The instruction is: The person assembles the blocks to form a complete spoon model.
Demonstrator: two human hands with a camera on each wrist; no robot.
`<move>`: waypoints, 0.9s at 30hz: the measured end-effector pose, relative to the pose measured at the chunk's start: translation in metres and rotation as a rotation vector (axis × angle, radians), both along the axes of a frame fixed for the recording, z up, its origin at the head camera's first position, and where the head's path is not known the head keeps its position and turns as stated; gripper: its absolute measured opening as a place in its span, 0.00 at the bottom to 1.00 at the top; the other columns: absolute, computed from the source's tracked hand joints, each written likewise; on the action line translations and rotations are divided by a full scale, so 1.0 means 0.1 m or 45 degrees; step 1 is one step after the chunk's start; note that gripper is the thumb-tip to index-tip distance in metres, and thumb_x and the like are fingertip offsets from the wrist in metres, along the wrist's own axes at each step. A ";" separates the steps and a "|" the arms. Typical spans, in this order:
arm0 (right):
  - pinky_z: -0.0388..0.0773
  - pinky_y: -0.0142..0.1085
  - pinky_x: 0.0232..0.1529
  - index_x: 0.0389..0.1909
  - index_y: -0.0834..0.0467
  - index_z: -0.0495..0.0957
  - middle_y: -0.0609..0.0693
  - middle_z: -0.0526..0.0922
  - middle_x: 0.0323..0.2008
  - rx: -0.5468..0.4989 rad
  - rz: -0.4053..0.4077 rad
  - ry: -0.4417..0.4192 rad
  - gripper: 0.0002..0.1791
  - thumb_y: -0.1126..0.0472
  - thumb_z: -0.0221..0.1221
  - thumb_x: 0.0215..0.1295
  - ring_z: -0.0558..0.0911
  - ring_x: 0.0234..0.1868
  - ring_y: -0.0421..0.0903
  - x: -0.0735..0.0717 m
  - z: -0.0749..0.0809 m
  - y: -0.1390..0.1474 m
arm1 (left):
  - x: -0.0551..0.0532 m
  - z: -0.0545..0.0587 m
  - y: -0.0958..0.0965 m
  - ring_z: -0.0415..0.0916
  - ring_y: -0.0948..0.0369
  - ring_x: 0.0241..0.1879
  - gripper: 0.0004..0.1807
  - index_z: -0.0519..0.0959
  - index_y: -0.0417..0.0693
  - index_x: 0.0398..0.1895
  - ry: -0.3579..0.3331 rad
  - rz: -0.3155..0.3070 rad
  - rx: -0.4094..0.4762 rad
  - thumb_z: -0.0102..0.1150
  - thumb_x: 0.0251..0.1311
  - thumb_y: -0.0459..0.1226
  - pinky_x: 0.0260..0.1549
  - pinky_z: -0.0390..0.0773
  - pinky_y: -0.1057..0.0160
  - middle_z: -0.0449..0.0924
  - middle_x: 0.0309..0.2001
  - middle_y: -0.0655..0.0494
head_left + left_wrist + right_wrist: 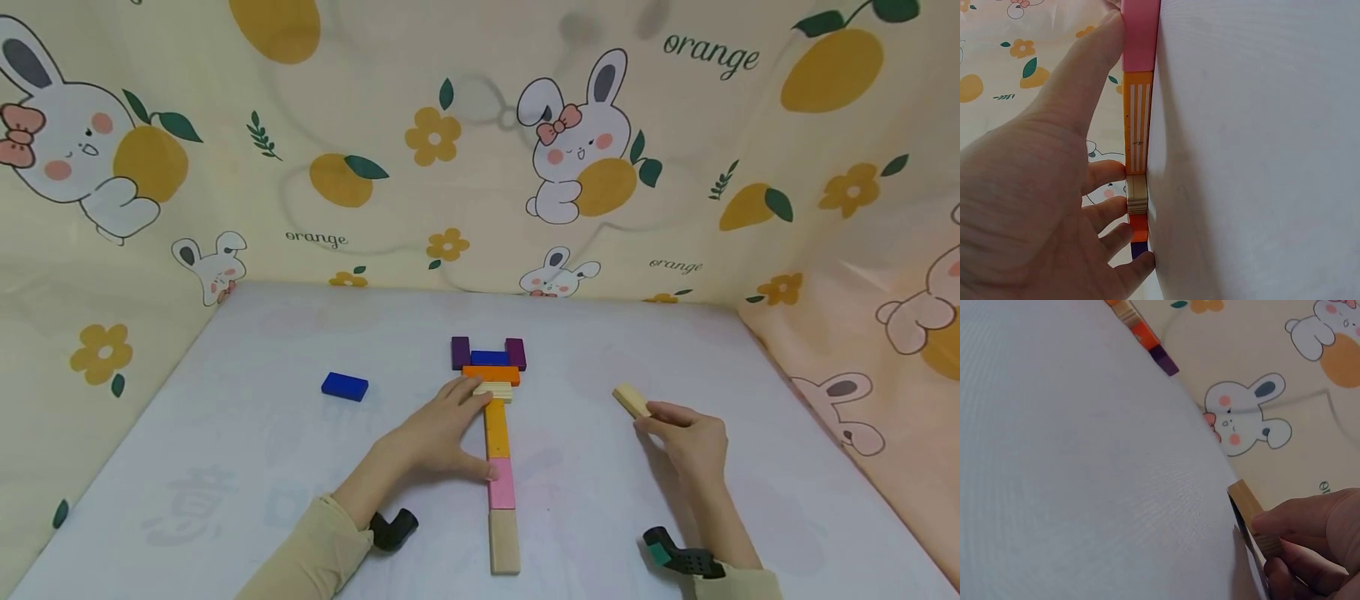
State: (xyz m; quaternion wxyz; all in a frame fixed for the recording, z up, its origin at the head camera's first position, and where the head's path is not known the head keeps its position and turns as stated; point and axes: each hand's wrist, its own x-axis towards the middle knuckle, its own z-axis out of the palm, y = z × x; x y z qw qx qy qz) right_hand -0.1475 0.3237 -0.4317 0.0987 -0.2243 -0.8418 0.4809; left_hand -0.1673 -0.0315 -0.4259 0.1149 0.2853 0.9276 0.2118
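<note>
My left hand (pixel 442 429) spans one side of a line of flat blocks, fingers spread. Its thumb touches the pink block (pixel 502 487), also near the top of the left wrist view. The fingertips reach a grooved beige block (pixel 501 390) and the orange crosspiece (pixel 489 375). Between the thumb and fingers runs a yellow-orange block (pixel 497 429). A plain wooden block (pixel 505 542) forms the near end. Over at the right, my right hand (pixel 690 437) pinches a light wooden block (pixel 1246 503) between thumb and fingers, low over the white tabletop; table contact is unclear.
At the line's far end, two purple blocks (pixel 461 353) flank a blue block (pixel 489 358). Another blue block (pixel 345 387) lies apart on the left. The white table (pixel 247 450) meets a cloth backdrop printed with rabbits and oranges (pixel 390 67).
</note>
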 end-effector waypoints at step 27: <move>0.74 0.27 0.45 0.49 0.62 0.85 0.56 0.85 0.48 0.003 0.089 0.050 0.22 0.57 0.73 0.54 0.77 0.54 0.47 0.01 0.00 -0.04 | -0.01 -0.02 -0.01 0.38 0.51 0.75 0.61 0.58 0.53 0.77 0.011 -0.006 -0.001 0.66 0.41 0.71 0.67 0.54 0.45 0.44 0.78 0.51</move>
